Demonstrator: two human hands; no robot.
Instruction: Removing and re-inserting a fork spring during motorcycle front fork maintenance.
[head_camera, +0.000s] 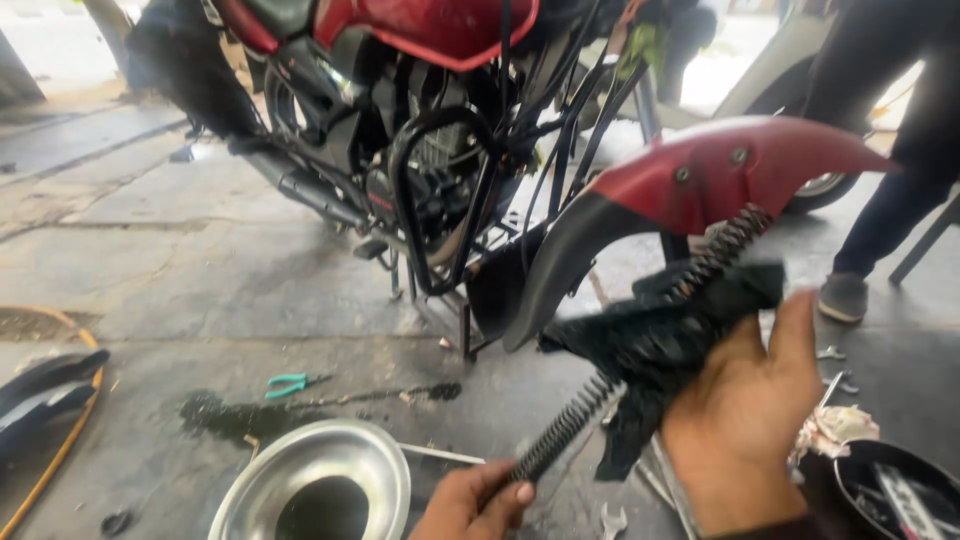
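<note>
Long coil spring (600, 385) runs diagonally, low end toward the wearer, high end up by the red mudguard (720, 170). Left hand (470, 505) is closed around the spring's lower end, thumb over the coils, fingers curled beneath. Right hand (745, 415) is wrapped around a dark rag (665, 340), which is bunched about the spring's middle; palm faces the camera side, fingers hidden behind the cloth. Upper coils stick out past the rag, just under the mudguard.

Judgement on doing the wiping well: the left hand's hold should stay firm as an anchor, so the spring does not twist or whip. The rag hand does best squeezing all round the coils and sliding along the length while turning slightly, so cloth gets into the gaps between turns. Keep fingertips off bare coils; a flexing spring can pinch.

Below the left hand sits a shallow metal bowl (315, 485) holding dark liquid, good for drips. Beyond it, green-handled pliers (290, 383) lie on the stained concrete floor (180, 270). A motorcycle (400, 110) stands ahead; another person's leg (880, 200) is off to the right.
</note>
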